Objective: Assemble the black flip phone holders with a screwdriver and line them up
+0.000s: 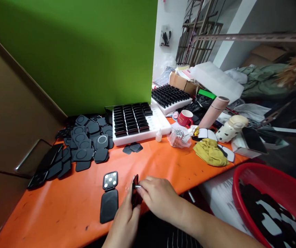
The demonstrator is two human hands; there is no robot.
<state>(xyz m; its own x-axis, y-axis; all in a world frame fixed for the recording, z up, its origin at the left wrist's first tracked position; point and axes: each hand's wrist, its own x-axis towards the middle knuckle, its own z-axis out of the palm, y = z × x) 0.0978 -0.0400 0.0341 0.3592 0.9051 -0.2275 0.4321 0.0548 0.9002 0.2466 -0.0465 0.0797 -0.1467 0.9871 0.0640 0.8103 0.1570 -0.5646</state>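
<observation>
We hold a dark pad [135, 198] upright in our left hand [125, 220], the thumb on the near side and the fingers closed around its edge; it sits well nearer to us than the white tray [160, 128], above the near edge of the table [67, 206]. The fingers of our right hand [160, 194] are pressed together, pinching a small silver rod [138, 186] whose end points at the pad's face; whether the tip touches it we cannot tell.

An opened folding pad [109, 206] lies on our side of the tray, just beside our left hand, its lower half near the table edge. Between the tray and our hands a stretch of orange surface gives room, with only small dark plates [132, 148] just in front of the tray. Left of the tray, a heap of dark pads [82, 141] crowds in close. Right of it, a small bottle [158, 136], a plastic bag [179, 138] and a yellow cloth [211, 153] take up space toward the slanting edge, beyond which stands a red basin [235, 193].
</observation>
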